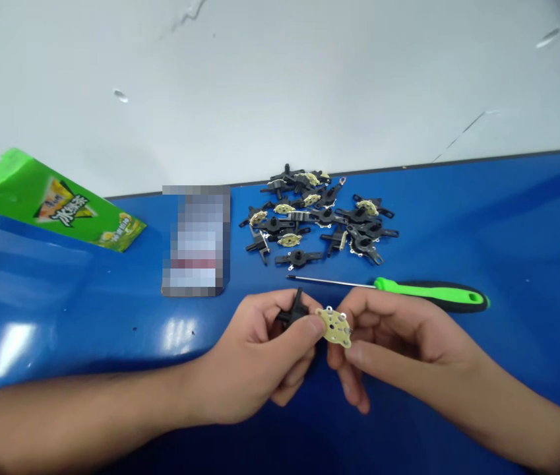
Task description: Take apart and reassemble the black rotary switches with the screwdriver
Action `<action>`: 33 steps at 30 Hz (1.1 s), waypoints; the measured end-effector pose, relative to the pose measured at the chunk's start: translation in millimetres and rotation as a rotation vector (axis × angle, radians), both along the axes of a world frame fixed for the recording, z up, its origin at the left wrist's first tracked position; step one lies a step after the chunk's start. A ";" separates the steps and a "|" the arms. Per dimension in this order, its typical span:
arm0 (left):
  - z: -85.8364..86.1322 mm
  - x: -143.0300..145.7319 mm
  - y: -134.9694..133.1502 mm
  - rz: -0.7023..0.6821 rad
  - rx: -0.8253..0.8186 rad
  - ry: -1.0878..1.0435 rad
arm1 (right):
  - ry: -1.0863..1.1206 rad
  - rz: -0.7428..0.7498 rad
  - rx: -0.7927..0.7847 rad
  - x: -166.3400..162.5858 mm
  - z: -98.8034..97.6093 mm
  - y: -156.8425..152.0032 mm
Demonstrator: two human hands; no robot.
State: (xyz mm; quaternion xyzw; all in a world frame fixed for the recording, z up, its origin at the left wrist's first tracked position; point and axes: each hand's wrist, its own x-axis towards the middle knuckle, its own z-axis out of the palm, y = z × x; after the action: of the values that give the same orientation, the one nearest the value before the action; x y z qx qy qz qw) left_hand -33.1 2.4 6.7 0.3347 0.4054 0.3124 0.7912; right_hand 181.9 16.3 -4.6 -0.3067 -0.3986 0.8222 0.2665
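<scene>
My left hand (254,356) pinches a black plastic part (293,311) between thumb and fingers. My right hand (398,343) grips a tan perforated wafer with small metal eyelets (335,327) by its edge. The two held pieces are close together but apart, and my left thumb lies just beside the wafer. Just beyond my hands rests a screwdriver with a green and black handle (431,295), its thin steel shaft pointing left. Farther off lies a loose heap of several black parts and tan wafers (316,214).
The work surface is a glossy blue table (531,218) meeting a white wall (280,86) at its far edge. A pixelated, blurred-out box (195,241) stands left of the heap. A green printed carton (52,201) lies at the far left.
</scene>
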 end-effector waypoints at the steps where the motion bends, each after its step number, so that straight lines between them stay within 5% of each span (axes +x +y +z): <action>1: -0.3 0.2 0.0 -0.004 0.003 -0.009 | 0.012 -0.009 -0.001 0.2 -1.4 -0.6; 10: 0.6 1.5 -0.8 0.027 -0.026 -0.021 | -0.178 -0.074 0.198 -3.8 -1.9 3.4; 16: -3.0 1.3 -4.2 0.067 -0.014 -0.024 | -0.562 -0.276 1.058 -6.5 -4.2 -2.4; 18: -4.1 1.3 -4.6 0.085 -0.017 -0.029 | -0.581 -0.312 1.190 -4.9 -3.8 -3.5; 33: -5.4 -1.0 -5.6 0.066 -0.120 -0.156 | -0.701 -0.457 1.222 -3.4 2.3 -11.7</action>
State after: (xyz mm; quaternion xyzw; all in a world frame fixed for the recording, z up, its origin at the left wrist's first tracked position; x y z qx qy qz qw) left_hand -34.1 -3.3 1.3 0.2478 0.3713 0.3388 0.8282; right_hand 178.5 4.6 -2.3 -0.4239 -0.7730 0.2314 0.4113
